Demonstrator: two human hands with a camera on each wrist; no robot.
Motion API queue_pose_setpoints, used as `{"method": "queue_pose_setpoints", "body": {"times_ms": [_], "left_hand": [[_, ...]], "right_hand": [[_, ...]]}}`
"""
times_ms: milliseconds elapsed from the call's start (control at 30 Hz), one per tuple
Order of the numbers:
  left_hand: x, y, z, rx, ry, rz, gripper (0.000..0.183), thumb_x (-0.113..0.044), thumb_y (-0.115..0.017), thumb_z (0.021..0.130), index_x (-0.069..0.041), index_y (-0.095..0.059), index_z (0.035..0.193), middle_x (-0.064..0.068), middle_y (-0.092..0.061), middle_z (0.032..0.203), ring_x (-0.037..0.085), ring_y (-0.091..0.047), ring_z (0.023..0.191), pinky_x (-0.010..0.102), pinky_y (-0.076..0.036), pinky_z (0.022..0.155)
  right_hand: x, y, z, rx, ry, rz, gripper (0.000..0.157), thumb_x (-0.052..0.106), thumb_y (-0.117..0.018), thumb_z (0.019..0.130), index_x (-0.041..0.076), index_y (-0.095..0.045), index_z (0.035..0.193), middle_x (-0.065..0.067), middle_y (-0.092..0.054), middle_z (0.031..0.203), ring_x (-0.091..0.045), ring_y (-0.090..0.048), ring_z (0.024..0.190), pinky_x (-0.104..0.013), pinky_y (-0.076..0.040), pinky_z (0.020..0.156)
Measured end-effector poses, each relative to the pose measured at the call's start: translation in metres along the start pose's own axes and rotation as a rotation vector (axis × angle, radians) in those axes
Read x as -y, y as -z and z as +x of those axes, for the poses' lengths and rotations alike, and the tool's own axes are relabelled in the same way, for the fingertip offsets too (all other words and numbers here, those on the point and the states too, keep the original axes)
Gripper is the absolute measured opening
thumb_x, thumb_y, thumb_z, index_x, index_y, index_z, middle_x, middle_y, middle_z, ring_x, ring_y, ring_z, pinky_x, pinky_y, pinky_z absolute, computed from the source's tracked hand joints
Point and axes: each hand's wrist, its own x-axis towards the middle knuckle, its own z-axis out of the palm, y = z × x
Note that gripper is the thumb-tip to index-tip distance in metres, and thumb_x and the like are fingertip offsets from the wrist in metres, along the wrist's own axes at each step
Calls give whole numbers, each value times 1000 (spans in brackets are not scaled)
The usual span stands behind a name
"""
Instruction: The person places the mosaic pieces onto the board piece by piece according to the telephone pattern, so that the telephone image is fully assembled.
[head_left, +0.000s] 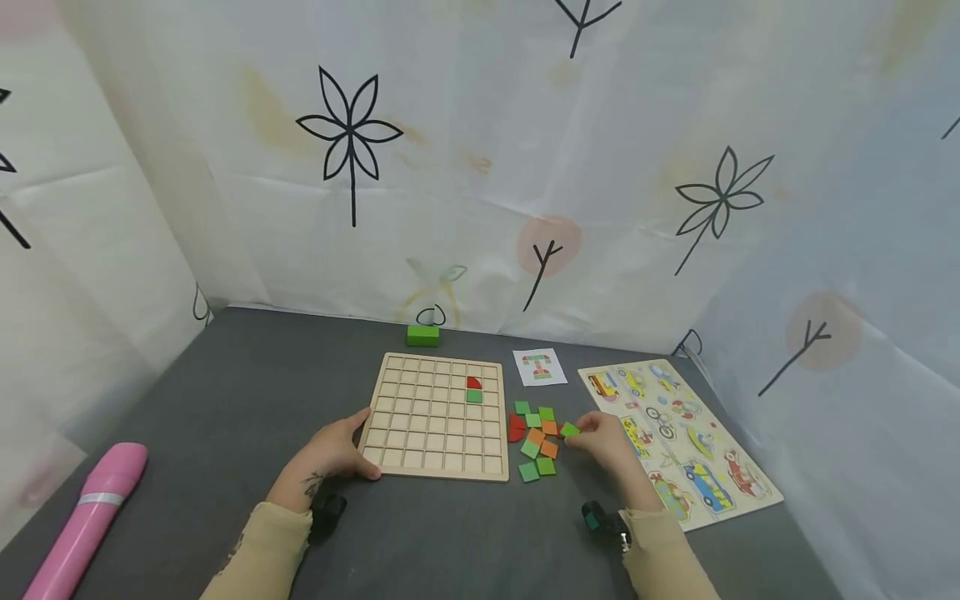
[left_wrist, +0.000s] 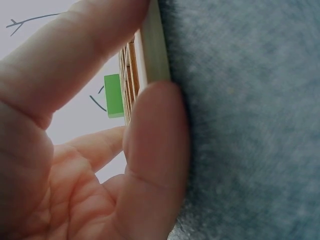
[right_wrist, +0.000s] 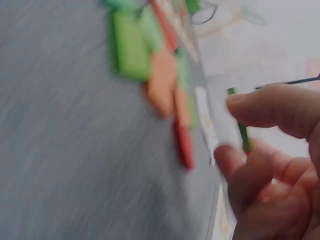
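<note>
- The right hand [head_left: 606, 442] is pinching a thin, bright-green, square-looking tile [head_left: 570, 430] between thumb and fingertips, opened no wider than the tile needs; the right wrist view is showing it edge-on and off the tabletop.
- That tile is hovering just beside a cluster of loose red, green and orange flat pieces [head_left: 549, 450].
- The left hand [head_left: 330, 454] is spreading thumb and fingers at the near left corner of a pale wooden grid board [head_left: 433, 423], touching its edges without curling round it, apparently steadying it.
- The board is carrying a red quarter-round piece [head_left: 474, 383] and, directly nearer, a mid-green square tile [head_left: 474, 396].
- A small white card with a printed pattern [head_left: 538, 367] is lying beyond the cluster.
- The work seems to be copying the card, at an early stage, with one tile being picked out.
- The next move is probably calling for carrying the tile leftward, squaring it to a cell and lowering it flat.
</note>
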Motion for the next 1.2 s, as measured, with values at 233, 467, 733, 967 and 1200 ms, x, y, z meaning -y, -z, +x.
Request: {"method": "queue_pose_setpoints", "body": {"times_ms": [233,467,733,967,1200], "left_hand": [[0,1,-1,-7,-8,5,116,-13,-90,52,-6,-24,147,27,-51,121,21,-53,60,32,-44,55],[-1,0,-2,-7,-14,8,116,-13,-90,52,-4,-24,146,29,-49,123,22,-53,60,32,-44,55],[-2,0,-4,-11,-18,22,115,-14,-90,52,-3,-25,146,27,-52,118,22,-52,59,32,-43,54],[-3,0,-4,-13,-17,25,115,-14,-90,52,-3,-25,146,23,-55,110,21,-52,59,32,-43,55],[-4,0,-5,-14,-8,15,115,-12,-90,52,-5,-25,146,17,-58,98,21,-52,57,32,-43,53]], "right_hand": [[38,-17,16,86,97,337,30,4,-68,78,-1,-53,104,0,-52,57,-13,-42,47,-29,-35,48],[75,-50,37,123,157,481,27,2,-66,81,1,-55,105,1,-51,56,-13,-37,47,-30,-30,49],[95,-82,56,132,193,515,30,3,-66,81,3,-57,110,-4,-58,66,-14,-38,48,-30,-33,50],[101,-103,69,128,212,375,32,7,-69,80,5,-61,110,-6,-63,75,-19,-53,62,-31,-43,59],[108,-114,73,46,223,95,30,10,-72,78,5,-65,107,-11,-65,87,-19,-57,70,-30,-44,61]]}}
